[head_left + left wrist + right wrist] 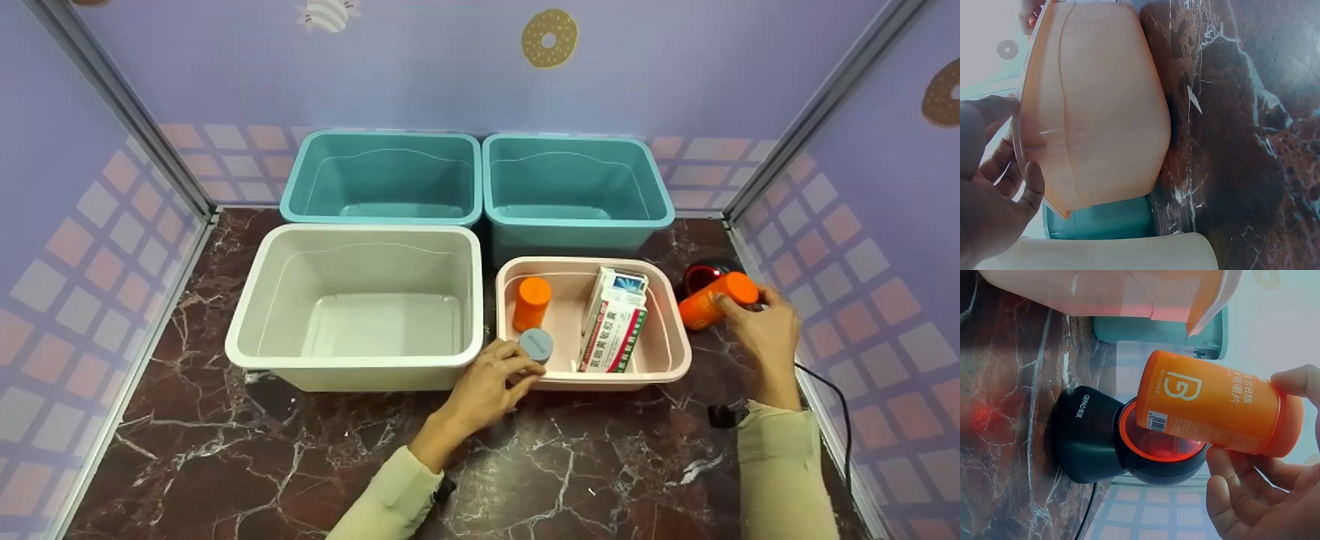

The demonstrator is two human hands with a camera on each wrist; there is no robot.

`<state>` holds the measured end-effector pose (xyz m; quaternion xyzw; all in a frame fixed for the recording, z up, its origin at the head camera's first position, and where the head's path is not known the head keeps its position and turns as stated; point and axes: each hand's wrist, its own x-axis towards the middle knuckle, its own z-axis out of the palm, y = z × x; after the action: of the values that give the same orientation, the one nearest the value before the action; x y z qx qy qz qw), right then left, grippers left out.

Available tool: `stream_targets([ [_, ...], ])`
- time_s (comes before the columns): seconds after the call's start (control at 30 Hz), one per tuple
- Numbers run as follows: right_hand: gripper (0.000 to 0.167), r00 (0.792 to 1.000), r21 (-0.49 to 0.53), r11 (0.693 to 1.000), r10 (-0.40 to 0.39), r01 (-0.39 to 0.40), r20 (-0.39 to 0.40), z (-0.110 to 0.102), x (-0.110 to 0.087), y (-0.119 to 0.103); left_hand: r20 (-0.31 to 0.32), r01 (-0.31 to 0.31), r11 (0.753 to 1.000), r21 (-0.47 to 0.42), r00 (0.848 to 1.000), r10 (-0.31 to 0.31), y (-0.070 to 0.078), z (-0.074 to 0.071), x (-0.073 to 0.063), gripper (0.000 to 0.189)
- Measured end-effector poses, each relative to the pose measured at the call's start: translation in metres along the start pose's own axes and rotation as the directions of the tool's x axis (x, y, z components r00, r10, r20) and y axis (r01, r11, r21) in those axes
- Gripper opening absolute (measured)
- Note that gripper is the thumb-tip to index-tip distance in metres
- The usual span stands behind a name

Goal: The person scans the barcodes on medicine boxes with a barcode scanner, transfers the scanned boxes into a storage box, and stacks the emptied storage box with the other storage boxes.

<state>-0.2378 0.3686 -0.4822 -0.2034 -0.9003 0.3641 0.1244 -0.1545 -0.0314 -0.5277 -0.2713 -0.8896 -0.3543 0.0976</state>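
My right hand [766, 330] grips an orange bottle [1199, 402] by its cap end, thumb on one side and fingers on the other. The bottle is tilted, its barcode side close to the lit window of a black scanner [1092, 433]. My left hand [487, 382] holds the near left rim of a pink bin [1100, 107], fingers bent over the edge. Just beside those fingers, inside the bin, stands a grey-capped bottle [535, 346]. Another orange bottle [532, 304] and several medicine boxes [615, 330] are also in the bin.
A white bin [352, 364] stands left of the pink one. Behind them are two teal bins, left [382, 220] and right [577, 236]. The scanner's black cable [844, 405] runs along the right wall on the dark marbled table [585, 465].
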Motion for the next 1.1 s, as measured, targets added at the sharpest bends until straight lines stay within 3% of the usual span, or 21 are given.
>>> stream_targets([
  [0.7, 0.069, 0.998, -0.015, 0.999, 0.032, -0.033, -0.050, 0.0004, -0.0039, 0.0061, 0.021, 0.020, 1.000, -0.008, 1.000, -0.019, -0.0002, -0.0001, 0.0005, 0.013],
  [1.1, 0.068, 0.996, -0.012, 0.998, 0.065, -0.066, -0.061, 0.0005, -0.0046, 0.0101, -0.004, -0.023, 1.000, 0.003, 1.000, 0.023, -0.0016, 0.0004, 0.0010, 0.011],
])
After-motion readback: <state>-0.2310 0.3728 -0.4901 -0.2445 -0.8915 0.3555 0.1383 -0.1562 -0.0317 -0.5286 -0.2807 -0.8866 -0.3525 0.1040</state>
